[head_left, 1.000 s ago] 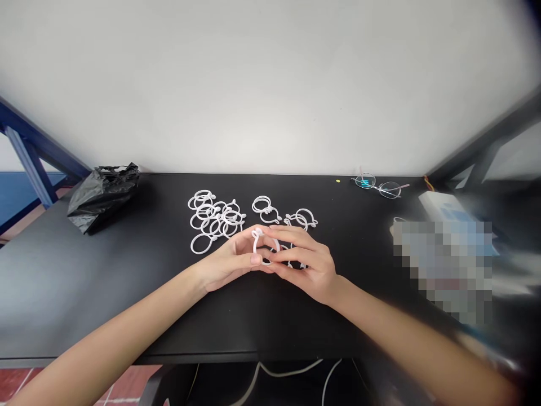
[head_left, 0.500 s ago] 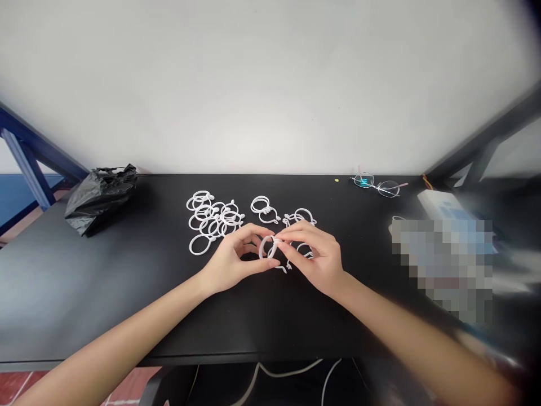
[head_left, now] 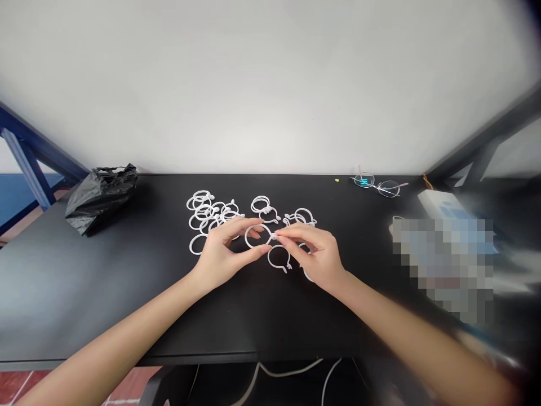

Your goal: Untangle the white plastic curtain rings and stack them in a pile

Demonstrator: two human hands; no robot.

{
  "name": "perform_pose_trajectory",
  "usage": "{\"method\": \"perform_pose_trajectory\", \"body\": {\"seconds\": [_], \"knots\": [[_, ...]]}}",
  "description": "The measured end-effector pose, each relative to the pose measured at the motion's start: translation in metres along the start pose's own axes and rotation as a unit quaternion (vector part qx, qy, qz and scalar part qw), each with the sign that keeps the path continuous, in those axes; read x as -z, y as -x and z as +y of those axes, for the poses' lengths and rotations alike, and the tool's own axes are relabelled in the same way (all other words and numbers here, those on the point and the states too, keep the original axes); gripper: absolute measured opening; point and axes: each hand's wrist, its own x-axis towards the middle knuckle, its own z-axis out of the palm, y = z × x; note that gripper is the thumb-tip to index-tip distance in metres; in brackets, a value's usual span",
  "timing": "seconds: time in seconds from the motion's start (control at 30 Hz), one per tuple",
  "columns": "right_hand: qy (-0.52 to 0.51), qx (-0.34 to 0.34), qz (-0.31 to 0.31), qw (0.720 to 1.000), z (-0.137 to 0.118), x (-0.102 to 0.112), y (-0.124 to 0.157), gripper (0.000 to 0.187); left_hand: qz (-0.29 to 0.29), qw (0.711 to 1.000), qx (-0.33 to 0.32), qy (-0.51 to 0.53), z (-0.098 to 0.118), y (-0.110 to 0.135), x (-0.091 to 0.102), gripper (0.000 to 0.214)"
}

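Between my two hands is a white plastic ring (head_left: pixel 246 238), held just above the table with its clasp end pointing right. My left hand (head_left: pixel 220 252) pinches the ring's loop, fingertips at its top and thumb at its lower edge. The thumb and fingers of my right hand (head_left: pixel 319 252) grip the small clasp. Directly below lies an open white ring (head_left: pixel 269 255) with its two ends apart. A heap of joined-looking white rings (head_left: pixel 195 222) rests left of my hands, partly covered by the left one. More rings (head_left: pixel 311 214) lie behind and under my right hand.
A black plastic bag (head_left: pixel 101 194) stands at the left on the black table (head_left: pixel 169 316). Eyeglasses (head_left: pixel 372 186) lie at the back right. A white box (head_left: pixel 439 203) and a blurred-out item (head_left: pixel 443 265) are at the right. Further white rings (head_left: pixel 252 205) lie at the back.
The held ring has turned from nearly edge-on to flat towards me. My left hand has shifted slightly left with its loop; the open ring beneath now shows more fully.
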Motion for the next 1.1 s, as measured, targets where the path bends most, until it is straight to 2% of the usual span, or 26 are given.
{"method": "perform_pose_trajectory", "body": {"seconds": [0.23, 0.43, 0.6, 0.83, 0.93, 1.0, 1.1], "knots": [[0.006, 0.006, 0.0, 1.0, 0.003, 0.002, 0.001, 0.017, -0.005, 1.0, 0.003, -0.008, 0.001, 0.0, 0.001, 0.037], [0.021, 0.02, 0.02, 0.999, -0.001, -0.001, 0.0, 0.016, -0.002, 0.998, 0.067, 0.016, 0.001, 0.002, -0.001, 0.042], [0.036, 0.004, 0.026, 0.999, -0.005, -0.003, 0.0, 0.016, -0.003, 0.993, 0.102, 0.058, 0.002, 0.003, -0.004, 0.042], [0.037, -0.004, 0.032, 0.999, -0.007, -0.005, 0.0, 0.015, -0.007, 0.994, 0.1, 0.046, 0.001, 0.003, -0.004, 0.043], [0.044, -0.002, 0.03, 0.999, -0.006, -0.005, 0.0, 0.015, -0.023, 0.997, 0.073, -0.014, 0.002, 0.0, 0.0, 0.041], [0.051, 0.002, 0.02, 0.998, -0.004, -0.004, 0.0, 0.016, -0.017, 0.994, 0.017, -0.107, 0.001, -0.005, 0.006, 0.038], [0.079, 0.005, 0.009, 0.997, 0.0, 0.0, -0.001, 0.023, 0.032, 0.956, -0.087, -0.278, -0.006, -0.014, 0.02, 0.033]]}}
